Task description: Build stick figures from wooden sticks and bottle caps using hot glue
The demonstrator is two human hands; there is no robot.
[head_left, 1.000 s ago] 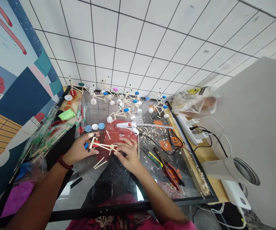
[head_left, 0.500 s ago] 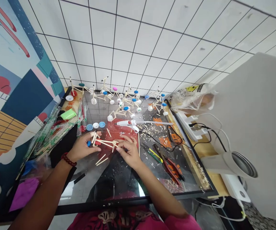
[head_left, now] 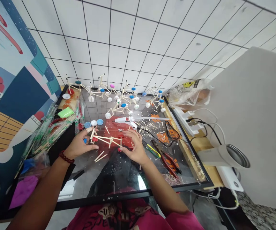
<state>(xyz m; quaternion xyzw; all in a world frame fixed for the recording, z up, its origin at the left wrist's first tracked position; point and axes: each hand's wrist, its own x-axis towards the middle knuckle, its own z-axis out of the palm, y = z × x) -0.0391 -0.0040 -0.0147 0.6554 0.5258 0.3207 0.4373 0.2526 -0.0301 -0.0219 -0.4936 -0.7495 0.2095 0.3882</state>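
Note:
Between my hands is a small tricycle model (head_left: 104, 139) of pale wooden sticks with red caps as wheels. My left hand (head_left: 77, 145) grips its left end, thumb and fingers closed around the upright sticks and a red cap. A bit of blue shows at those fingers. My right hand (head_left: 134, 147) is curled at the right end, with thumb and fingers on the red caps (head_left: 120, 149) at the crossbar. Loose cut sticks (head_left: 100, 156) lie just below the model. Beyond it, a white glue gun (head_left: 125, 120) rests on its side with a clear glue stick at its back.
Several finished stick tricycles (head_left: 123, 105) stand along the back. Blue and white caps (head_left: 100, 122) lie near my left hand. Red-handled pliers (head_left: 170, 164) and a yellow-green tool (head_left: 154, 150) are at right, beside a power strip (head_left: 188, 121) and cable. Packets (head_left: 54, 127) crowd the left edge.
My right hand has shifted from the model's middle sticks to its right end, where the red caps now show between my fingers. The left hand keeps its hold. The whole view has moved slightly.

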